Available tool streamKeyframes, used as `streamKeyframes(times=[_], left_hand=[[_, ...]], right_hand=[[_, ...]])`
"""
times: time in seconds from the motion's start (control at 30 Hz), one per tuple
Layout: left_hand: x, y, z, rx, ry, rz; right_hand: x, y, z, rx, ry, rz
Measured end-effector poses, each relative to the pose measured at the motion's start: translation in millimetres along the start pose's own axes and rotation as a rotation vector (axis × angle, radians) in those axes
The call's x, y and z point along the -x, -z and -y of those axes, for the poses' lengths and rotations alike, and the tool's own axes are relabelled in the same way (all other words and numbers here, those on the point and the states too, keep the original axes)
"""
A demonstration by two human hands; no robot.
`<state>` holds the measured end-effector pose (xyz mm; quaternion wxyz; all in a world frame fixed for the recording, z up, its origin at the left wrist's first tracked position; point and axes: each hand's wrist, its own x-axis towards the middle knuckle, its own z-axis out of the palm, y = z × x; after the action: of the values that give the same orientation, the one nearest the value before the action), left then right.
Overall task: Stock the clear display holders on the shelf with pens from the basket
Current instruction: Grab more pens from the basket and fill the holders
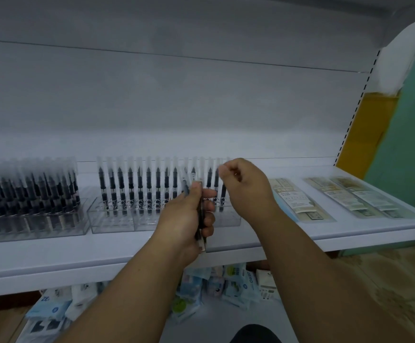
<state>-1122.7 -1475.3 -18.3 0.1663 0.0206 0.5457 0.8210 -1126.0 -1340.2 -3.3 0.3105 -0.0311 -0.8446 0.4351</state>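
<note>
White shelf point(300, 233), clear holders point(117, 219) (pens upright), left hand point(189, 214) gripping pens point(199, 219)

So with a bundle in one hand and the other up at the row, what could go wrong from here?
1. The left hand grips several pens loosely bunched; one could slip out and drop towards the packets below the shelf.
2. The right hand, curled at the cap of a standing pen, might knock neighbours in the tightly spaced row.
3. The clear holder sits near the front edge, so a push could shift it.
</note>
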Motion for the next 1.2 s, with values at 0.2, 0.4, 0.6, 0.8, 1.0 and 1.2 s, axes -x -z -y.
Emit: streamKeyframes(times=[0.2, 0.4, 0.6, 0.8, 1.0, 1.2], left_hand=[[4, -12, -2, -0.063, 0.038, 0.097], [-2, -11, 3, -0.036, 0.036, -0.036], [-4, -14, 6, -0.018, 0.025, -0.061], [-9, -14, 9, -0.004, 0.034, -0.064], [-12, -14, 12, 0.006, 0.056, -0.072], [-12, -14, 9, 0.007, 0.062, -0.081]], right_hand=[[0, 14, 14, -0.294, -0.223, 0.333], [-26, 30, 6, -0.293, -0.208, -0.236], [-27, 17, -7, -0.029, 0.006, -0.270], [-25, 1, -30, 0.035, 0.008, -0.156], [-29, 4, -27, 0.085, 0.028, -0.030], [-34, 3, -25, 0.137, 0.063, 0.020]])
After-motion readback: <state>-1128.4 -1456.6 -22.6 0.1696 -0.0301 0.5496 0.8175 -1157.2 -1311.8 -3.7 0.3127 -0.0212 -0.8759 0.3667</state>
